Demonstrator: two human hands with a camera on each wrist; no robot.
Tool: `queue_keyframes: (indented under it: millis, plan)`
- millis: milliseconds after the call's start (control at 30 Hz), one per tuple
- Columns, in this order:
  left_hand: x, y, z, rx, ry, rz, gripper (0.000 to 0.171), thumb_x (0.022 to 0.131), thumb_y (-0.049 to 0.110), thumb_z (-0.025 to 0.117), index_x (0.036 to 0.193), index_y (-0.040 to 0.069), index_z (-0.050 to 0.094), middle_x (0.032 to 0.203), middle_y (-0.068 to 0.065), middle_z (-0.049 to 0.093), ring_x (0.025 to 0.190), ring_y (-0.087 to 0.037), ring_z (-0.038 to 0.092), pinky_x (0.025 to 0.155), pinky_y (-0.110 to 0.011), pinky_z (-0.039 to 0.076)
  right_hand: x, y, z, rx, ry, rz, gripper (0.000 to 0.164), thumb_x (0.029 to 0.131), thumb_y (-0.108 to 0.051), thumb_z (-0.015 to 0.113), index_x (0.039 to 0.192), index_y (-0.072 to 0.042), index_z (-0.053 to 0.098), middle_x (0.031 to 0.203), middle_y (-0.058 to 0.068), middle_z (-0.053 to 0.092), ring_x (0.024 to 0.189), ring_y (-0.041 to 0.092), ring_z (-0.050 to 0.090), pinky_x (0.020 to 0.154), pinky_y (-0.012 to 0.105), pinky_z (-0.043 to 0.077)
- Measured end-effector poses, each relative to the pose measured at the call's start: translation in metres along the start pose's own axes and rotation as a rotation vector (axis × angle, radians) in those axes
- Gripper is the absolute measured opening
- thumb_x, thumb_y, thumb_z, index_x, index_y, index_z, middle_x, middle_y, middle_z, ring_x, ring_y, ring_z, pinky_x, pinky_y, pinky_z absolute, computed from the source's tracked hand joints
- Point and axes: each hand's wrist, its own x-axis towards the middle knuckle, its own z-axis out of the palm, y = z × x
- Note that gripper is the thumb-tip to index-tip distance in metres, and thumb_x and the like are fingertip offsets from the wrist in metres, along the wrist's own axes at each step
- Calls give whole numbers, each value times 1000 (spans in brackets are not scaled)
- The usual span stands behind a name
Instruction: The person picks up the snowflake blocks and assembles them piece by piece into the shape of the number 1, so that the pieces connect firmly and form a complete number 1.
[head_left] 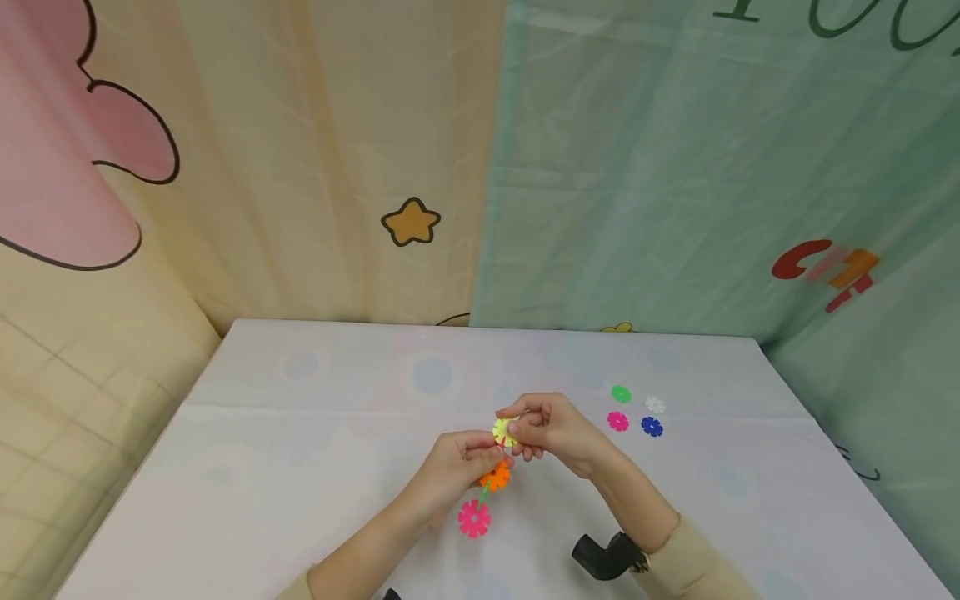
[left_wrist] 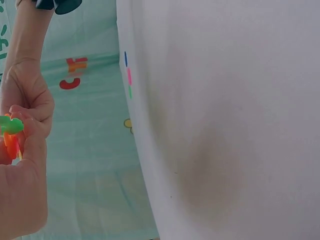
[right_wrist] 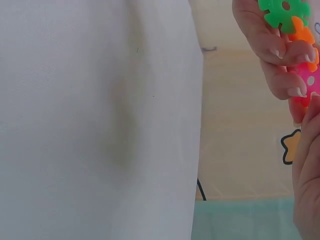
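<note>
Above the table, my left hand [head_left: 453, 463] grips a chain of notched plastic discs. Its lower end hangs below the fingers: a pink disc [head_left: 474, 520], a green disc [head_left: 483, 495] seen nearly edge-on and an orange disc [head_left: 496, 477]. My right hand [head_left: 558, 433] pinches a yellow notched disc [head_left: 502, 432] at the chain's top, fingertips close to the left hand's. In the right wrist view, a green disc [right_wrist: 286, 14] and a pink disc [right_wrist: 311, 80] show by the left fingers. The left wrist view catches the green disc [left_wrist: 12, 124] at its edge. Fingers partly hide the upper joints.
To the right on the white-covered table [head_left: 300, 467] lie loose discs: green [head_left: 621, 393], white [head_left: 655, 405], pink [head_left: 617, 421] and blue [head_left: 652, 427]. A black device [head_left: 606, 557] is worn at the right wrist. Printed curtains [head_left: 337, 167] hang behind the table.
</note>
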Motion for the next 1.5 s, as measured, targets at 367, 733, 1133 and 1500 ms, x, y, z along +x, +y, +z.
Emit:
queue_keyframes:
  millis: [367,733,1133,1500]
  plan:
    - [6,-1,-3,8,15,-3,36,92,17,60,116,-8,57,99,-13,69,79,-10,63,76,-25,51,-2,-3,-5,40,-53,22,39,93,0,52,129,14,45,81,5,63,65,10,57,63,19,52]
    - [11,1,-6,20,3,-24,39,89,21,64,116,-7,56,101,-12,67,85,-14,62,75,-24,50,-2,3,-7,47,-46,36,39,93,0,52,129,11,47,83,6,65,66,11,58,63,19,52]
    - [10,4,-9,50,21,-36,38,93,22,58,118,-6,54,99,-10,66,78,-12,59,74,-25,50,-1,6,-3,77,-60,39,39,92,0,52,129,12,46,80,8,63,65,11,58,62,18,51]
    - [11,1,-9,-31,45,-55,31,93,17,58,110,-8,55,94,-7,67,83,-16,63,77,-26,52,-4,10,1,76,-81,56,37,92,-1,53,128,7,50,79,5,65,64,11,58,62,19,52]
